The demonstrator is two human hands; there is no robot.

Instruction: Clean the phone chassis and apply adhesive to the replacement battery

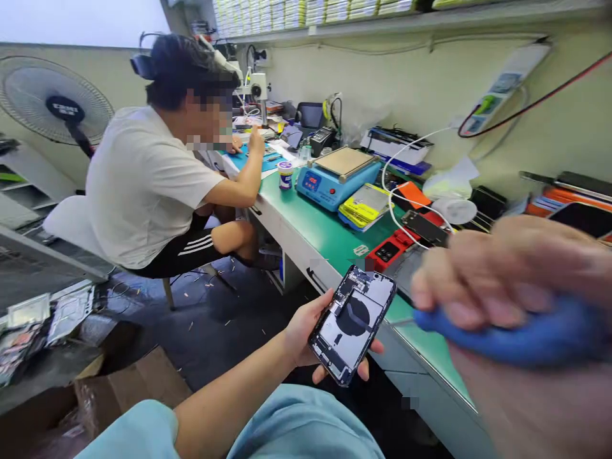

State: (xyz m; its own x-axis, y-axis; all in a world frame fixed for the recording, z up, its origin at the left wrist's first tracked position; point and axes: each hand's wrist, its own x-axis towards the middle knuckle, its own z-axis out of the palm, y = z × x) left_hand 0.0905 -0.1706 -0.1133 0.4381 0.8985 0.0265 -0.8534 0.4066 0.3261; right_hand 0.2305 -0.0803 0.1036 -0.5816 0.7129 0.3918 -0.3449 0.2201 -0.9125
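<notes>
My left hand (306, 335) is closed around an opened smartphone (354, 322) and holds it tilted in front of my lap. The phone's back is off, so its inner parts show, with a dark round patch in the middle. At the right, close to the camera, my right hand (507, 280) is wrapped around a blue tool (521, 328). Motion blurs this tool, and its exact kind cannot be told. A thin pale tip points from its left end toward the phone, apart from it.
The green bench (310, 226) carries a blue heating plate (337, 175), a small tub (285, 174), a yellow box (366, 205) and a red phone holder (389, 252). A white cable loops over them. A co-worker (148, 172) sits at the left, near a fan (57, 99) and a cardboard box (138, 386).
</notes>
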